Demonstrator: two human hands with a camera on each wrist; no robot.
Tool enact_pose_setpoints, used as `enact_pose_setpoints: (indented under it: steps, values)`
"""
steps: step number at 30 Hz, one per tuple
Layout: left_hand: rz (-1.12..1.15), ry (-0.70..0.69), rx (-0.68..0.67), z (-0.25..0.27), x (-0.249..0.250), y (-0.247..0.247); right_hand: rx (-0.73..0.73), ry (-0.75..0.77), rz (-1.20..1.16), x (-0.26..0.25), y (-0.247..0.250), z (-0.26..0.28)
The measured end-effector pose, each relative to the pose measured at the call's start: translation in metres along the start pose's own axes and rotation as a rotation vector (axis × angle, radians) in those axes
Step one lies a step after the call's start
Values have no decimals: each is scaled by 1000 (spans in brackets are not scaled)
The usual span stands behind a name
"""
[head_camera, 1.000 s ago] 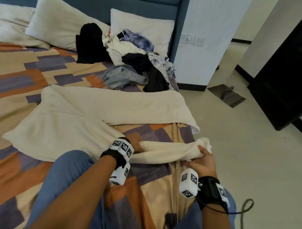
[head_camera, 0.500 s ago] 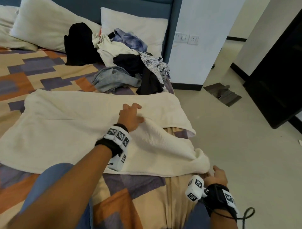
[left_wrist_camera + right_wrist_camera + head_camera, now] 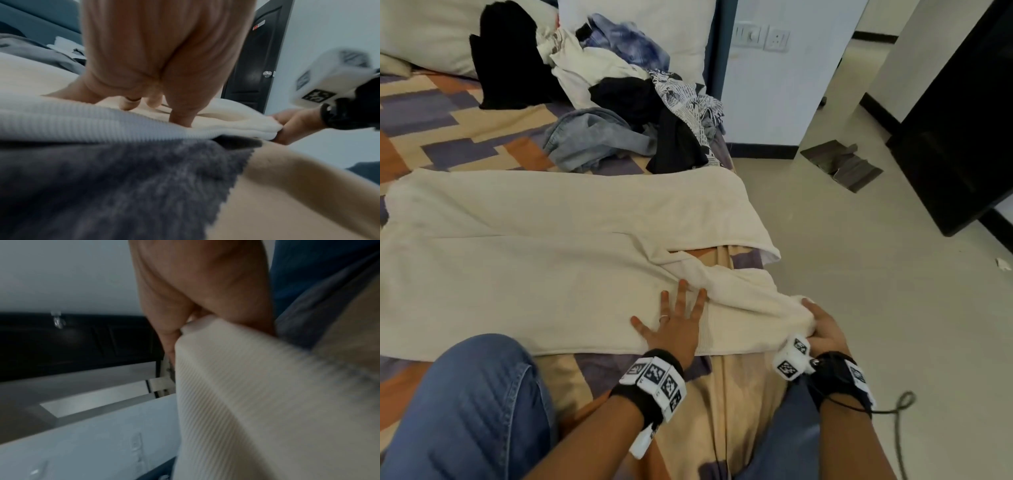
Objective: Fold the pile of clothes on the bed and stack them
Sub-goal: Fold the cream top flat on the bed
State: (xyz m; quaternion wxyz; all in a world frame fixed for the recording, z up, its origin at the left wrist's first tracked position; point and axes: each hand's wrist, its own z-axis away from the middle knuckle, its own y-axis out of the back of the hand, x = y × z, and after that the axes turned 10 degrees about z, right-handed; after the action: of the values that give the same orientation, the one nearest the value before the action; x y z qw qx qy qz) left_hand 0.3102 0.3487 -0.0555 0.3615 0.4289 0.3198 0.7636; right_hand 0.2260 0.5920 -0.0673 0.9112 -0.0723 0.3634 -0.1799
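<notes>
A large cream knit garment (image 3: 544,260) lies spread across the patterned bed (image 3: 441,137). My left hand (image 3: 676,320) rests flat on it with fingers spread, near its lower right part. My right hand (image 3: 823,330) grips the bunched right end of the cream garment (image 3: 242,126) at the bed's edge; the ribbed cloth (image 3: 236,394) runs out of that fist. A pile of unfolded clothes (image 3: 619,99), black, white, blue and grey, sits near the pillows at the head of the bed.
White pillows (image 3: 424,37) lean on the blue headboard. My denim-clad knee (image 3: 479,404) is on the bed at lower left. Right of the bed is pale floor (image 3: 859,274) with a dark mat (image 3: 842,164) and a dark cabinet (image 3: 962,120).
My left hand has drawn back from the far part of the garment toward me and now lies flat with fingers spread. My right hand has taken hold of the bunched right end.
</notes>
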Motion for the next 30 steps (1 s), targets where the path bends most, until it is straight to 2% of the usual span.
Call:
enact_pose_setpoints:
  steps: [3,6,9,10,12,14,17,18,22,24,25,28,30]
  values:
    - [38,37,-12,-6,-1,8,-52,93,-213,-28,7,17]
    - [-38,0,-46,-3,-3,9,56,224,-303,-33,16,12]
    - [-85,-38,-85,-2,-5,8,274,107,-134,-17,30,0]
    - [-71,-34,-93,-3,-7,8,274,32,-122,-9,31,0]
    - [-46,-30,-112,-4,-8,10,209,-93,-100,3,31,-9]
    - [-41,-32,-130,-5,-8,11,97,-147,-113,10,20,-5]
    - [-33,-36,-135,-3,-11,13,45,-194,-79,0,9,-10]
    - [-26,-42,-128,-4,-12,13,60,-159,-96,-7,3,-7]
    - [5,-38,-134,-3,-13,12,300,266,-69,-46,4,-7]
    - [15,-27,-147,-2,-12,12,408,355,11,-52,18,-10]
    - [9,-29,-157,0,-12,13,471,338,138,-50,26,-10]
    - [-17,-69,-246,4,-13,20,650,128,795,-38,32,-7]
    - [-49,-111,-327,9,-17,29,665,76,1119,-34,11,-2]
